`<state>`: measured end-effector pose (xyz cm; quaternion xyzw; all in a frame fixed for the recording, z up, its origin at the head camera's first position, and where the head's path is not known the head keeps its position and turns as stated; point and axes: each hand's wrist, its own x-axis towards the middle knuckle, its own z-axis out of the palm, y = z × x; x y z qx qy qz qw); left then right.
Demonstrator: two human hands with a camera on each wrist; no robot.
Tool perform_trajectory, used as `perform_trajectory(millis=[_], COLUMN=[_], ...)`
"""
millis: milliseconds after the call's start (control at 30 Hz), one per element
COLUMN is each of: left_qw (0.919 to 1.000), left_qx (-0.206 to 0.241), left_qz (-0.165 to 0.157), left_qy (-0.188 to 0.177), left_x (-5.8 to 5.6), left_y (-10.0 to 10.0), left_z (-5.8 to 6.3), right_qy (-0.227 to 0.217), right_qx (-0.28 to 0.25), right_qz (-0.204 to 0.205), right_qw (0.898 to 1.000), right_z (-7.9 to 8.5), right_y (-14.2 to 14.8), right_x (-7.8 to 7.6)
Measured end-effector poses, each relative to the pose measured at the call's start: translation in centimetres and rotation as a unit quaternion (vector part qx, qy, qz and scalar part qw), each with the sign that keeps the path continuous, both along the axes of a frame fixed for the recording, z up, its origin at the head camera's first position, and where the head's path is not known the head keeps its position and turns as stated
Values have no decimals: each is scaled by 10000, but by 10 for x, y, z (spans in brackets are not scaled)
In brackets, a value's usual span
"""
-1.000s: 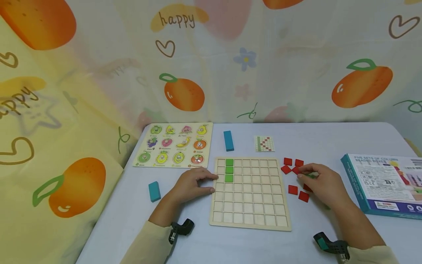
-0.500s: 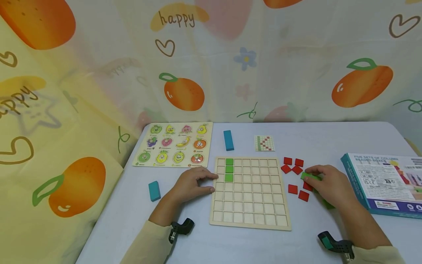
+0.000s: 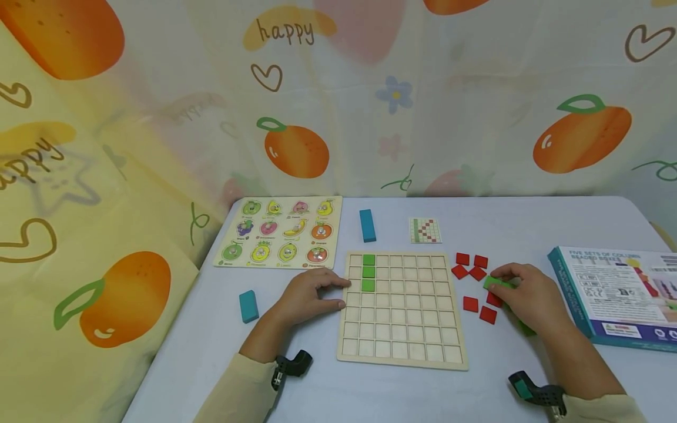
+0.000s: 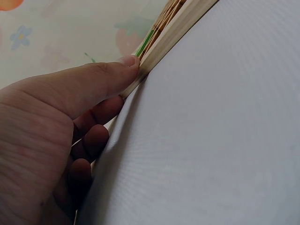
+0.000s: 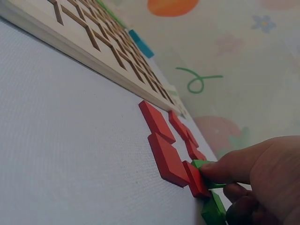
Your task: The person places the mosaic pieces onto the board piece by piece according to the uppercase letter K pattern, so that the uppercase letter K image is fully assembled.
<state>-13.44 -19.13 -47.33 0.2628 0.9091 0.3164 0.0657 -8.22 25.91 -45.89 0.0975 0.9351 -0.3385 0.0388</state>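
Note:
A square wooden grid board [image 3: 402, 311] lies mid-table, with several green tiles [image 3: 368, 272] in its second column. My left hand [image 3: 309, 299] rests at the board's left edge; thumb and index tips touch the rim, as the left wrist view also shows, while the other fingers bend loosely. To the right of the board, my right hand [image 3: 529, 296] pinches a green tile [image 3: 494, 282] between thumb and fingers. Several red tiles [image 3: 470, 304] lie around it. In the right wrist view, another green tile [image 5: 214, 210] sits partly under that hand.
A small pattern card [image 3: 425, 230] lies behind the board. One blue block [image 3: 367, 225] is beside it, another blue block [image 3: 248, 306] left of my left hand. A fruit picture board [image 3: 277, 232] occupies the back left. On the right lies a teal-edged box [image 3: 619, 294].
My right hand has shifted slightly right, from beside a red tile onto the green tile. During the last half second it has barely moved. My left hand stays at the board's edge.

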Motion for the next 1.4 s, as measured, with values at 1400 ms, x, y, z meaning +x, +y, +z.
perform_trajectory(millis=[1400], left_qw=[9999], left_qx=[61], left_qz=[-80], left_qy=[25], left_x=[1], left_y=[-1], left_z=[1], right_qy=[76], right_qx=[-885], right_qz=[195], right_qw=[9959], right_z=[21], right_y=[-43], right_x=[-16])
